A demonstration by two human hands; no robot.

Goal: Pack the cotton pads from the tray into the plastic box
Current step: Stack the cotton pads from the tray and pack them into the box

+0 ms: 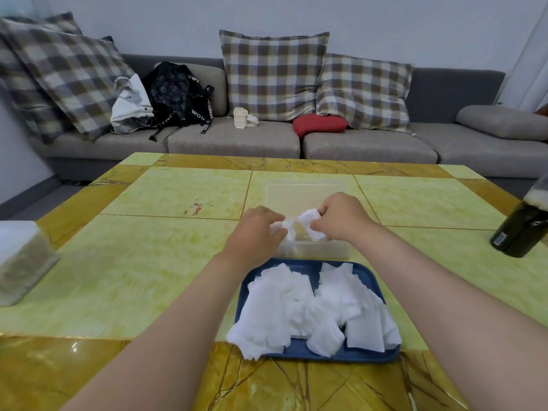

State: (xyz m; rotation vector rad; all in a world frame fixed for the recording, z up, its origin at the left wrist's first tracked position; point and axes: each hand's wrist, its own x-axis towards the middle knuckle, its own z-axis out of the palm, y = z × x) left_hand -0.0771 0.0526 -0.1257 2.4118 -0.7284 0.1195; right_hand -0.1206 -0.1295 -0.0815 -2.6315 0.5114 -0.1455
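Tabletop [148, 262] of glossy yellow-green marbled tiles carries a blue, round-cornered tray [367, 355] heaped with soft, white, squarish cotton pads [296, 304]. Just beyond the tray sits the clear plastic box [320, 250]. Over the box the right hand [341, 218] pinches a crumpled pad [310, 221], which slants down-right beneath the curled fingers. The left hand [258, 229] pinches a second pad [284, 226] at its fingertips.

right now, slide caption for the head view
Left hand and right hand each hold cotton pads over the clear plastic box, beyond the heaped blue tray.
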